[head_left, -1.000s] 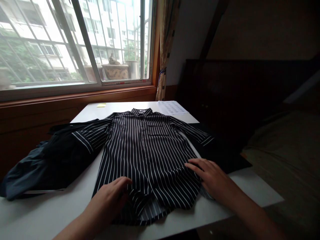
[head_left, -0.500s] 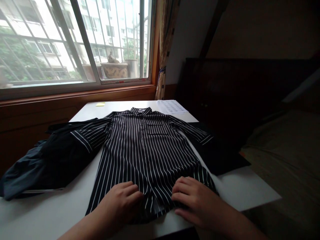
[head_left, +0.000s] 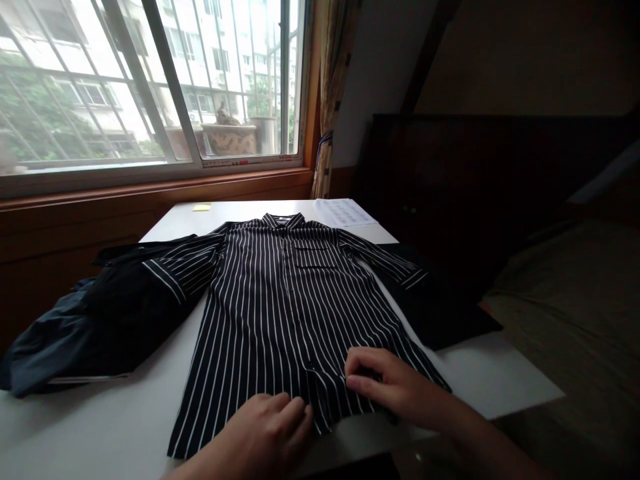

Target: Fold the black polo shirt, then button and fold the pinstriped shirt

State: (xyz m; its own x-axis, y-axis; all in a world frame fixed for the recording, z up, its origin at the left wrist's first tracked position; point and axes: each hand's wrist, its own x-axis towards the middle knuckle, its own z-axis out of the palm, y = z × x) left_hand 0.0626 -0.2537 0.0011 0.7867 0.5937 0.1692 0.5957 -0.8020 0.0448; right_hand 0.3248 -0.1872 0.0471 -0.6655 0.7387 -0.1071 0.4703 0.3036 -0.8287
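Note:
A dark shirt with white vertical stripes [head_left: 280,300] lies spread flat, front up, on a white table [head_left: 100,427], collar toward the window. My left hand [head_left: 270,433] rests flat on the shirt's lower hem near the button placket, fingers stretched out. Just right of it, my right hand [head_left: 390,387] is curled over the hem, fingers bent and pinching the striped cloth.
A heap of dark and grey-blue clothes [head_left: 85,327] lies at the table's left. A black cloth [head_left: 440,307] sits under the right sleeve. A printed sheet [head_left: 345,212] and a yellow note [head_left: 202,207] lie at the far edge. A bed [head_left: 565,300] stands to the right.
Both hands slid down the shirt front toward the near hem and drew together. The crumpled lower hem is now pulled straight and flat.

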